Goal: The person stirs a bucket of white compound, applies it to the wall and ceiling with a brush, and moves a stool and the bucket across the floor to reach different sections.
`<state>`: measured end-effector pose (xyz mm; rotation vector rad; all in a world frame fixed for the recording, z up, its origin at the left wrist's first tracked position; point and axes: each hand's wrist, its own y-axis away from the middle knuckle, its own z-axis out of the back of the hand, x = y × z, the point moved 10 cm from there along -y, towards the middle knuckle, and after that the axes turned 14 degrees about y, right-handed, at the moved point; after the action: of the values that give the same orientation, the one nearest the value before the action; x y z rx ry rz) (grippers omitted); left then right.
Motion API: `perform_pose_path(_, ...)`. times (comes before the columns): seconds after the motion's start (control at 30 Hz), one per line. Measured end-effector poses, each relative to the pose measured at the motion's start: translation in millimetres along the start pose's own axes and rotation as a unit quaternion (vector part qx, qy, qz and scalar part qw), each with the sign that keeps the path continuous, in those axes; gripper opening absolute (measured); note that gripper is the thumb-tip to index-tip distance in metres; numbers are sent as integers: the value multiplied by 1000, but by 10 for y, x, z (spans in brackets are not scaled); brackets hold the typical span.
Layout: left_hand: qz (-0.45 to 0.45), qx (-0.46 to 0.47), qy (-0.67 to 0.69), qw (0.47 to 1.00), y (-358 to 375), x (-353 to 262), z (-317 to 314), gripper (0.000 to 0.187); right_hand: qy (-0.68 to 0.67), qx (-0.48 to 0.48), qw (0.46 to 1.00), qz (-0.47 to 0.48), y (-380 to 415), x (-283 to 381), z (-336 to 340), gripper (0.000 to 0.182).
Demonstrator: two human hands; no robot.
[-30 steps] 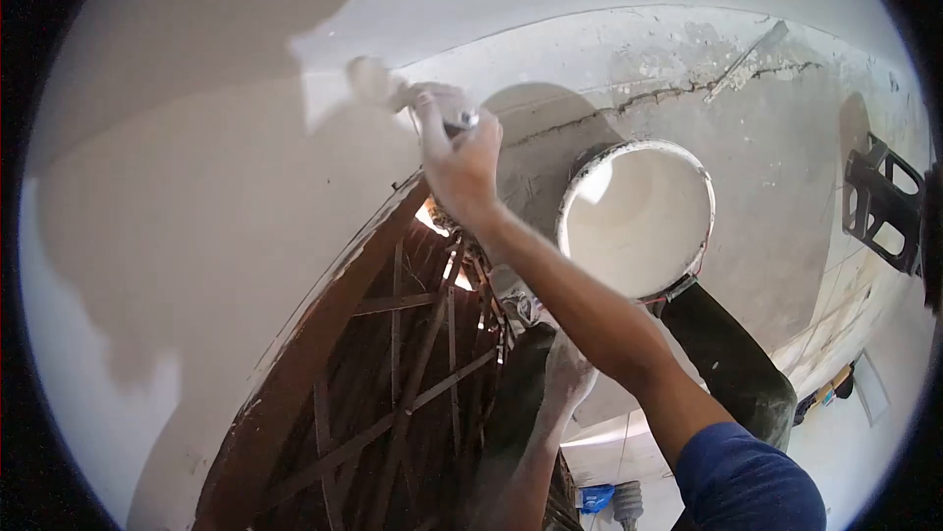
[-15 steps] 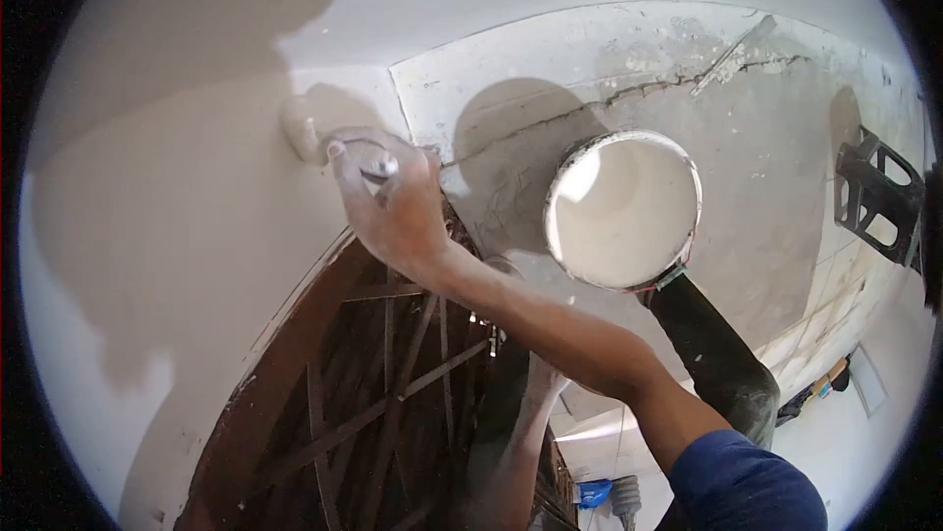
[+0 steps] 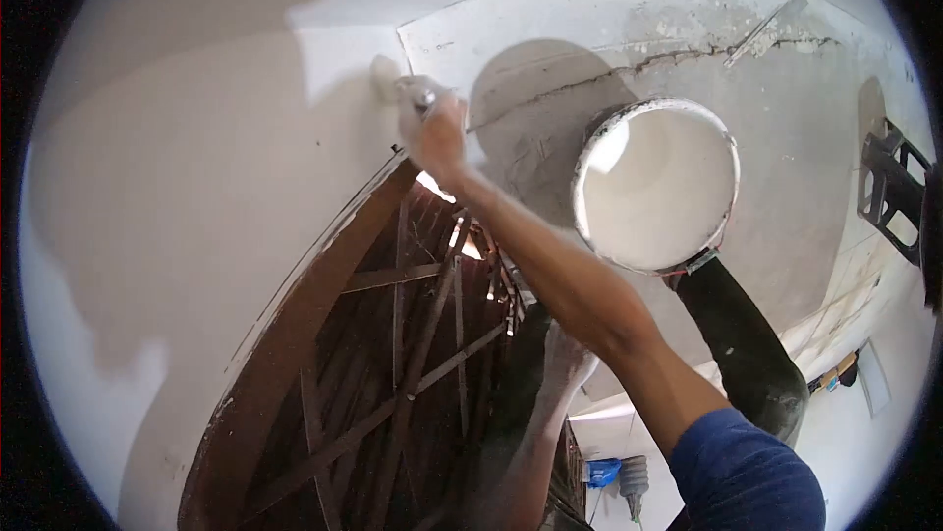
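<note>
My right hand point(image 3: 437, 133) is closed round a small tool with a shiny part point(image 3: 423, 101), held at the pale wall point(image 3: 246, 138) near the corner. Motion blurs the fingers and the tool, so its kind cannot be made out. To the right of the hand stands a round bucket point(image 3: 732, 172) with a smeared rim and pale, creamy contents. Low in the middle, a bare, blurred limb point(image 3: 550, 393) runs up behind my right forearm. It may be my left arm, but no fingers of my left hand can be made out.
A brown-framed opening point(image 3: 344, 261) with crossing metal bars lies below the hand. A long crack point(image 3: 638, 67) crosses the grey surface. At the right is a black plastic object point(image 3: 894, 187). A dark trouser leg point(image 3: 737, 344) extends below the bucket, and a blue item point(image 3: 602, 472) lies at the bottom.
My right hand has moved up and to the right along the wall with the tool. The view has shifted, so the bucket appears higher and farther right.
</note>
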<state>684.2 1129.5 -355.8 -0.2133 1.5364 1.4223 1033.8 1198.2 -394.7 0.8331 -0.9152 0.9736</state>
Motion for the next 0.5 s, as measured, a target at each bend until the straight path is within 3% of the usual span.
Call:
perform_pose_path(0.07,-33,-13,-58,998,124,107,-106,51,-95,-31,993,64,157,477,323,18)
perform_pose_path(0.1,-50,-20,-86,995,145,74,-139,51,-117,20,992,42,251,653,425,16)
perform_pose_path(0.23,-21,26,-28,999,11,-135,-165,49,-135,60,988,48,355,1036,970,12)
perform_pose_path(0.3,2,43,-9,999,-64,-201,-83,48,-165,44,985,24,304,702,1052,12)
perform_pose_path(0.33,34,4,57,998,-143,-257,41,47,-179,39,983,12,245,522,1038,11)
perform_pose_path(0.4,102,-68,187,975,-247,-398,261,44,-20,12,999,-37,2,157,973,18)
perform_pose_path(0.5,128,-50,176,975,-224,-342,232,39,23,2,998,-51,-158,-504,358,20)
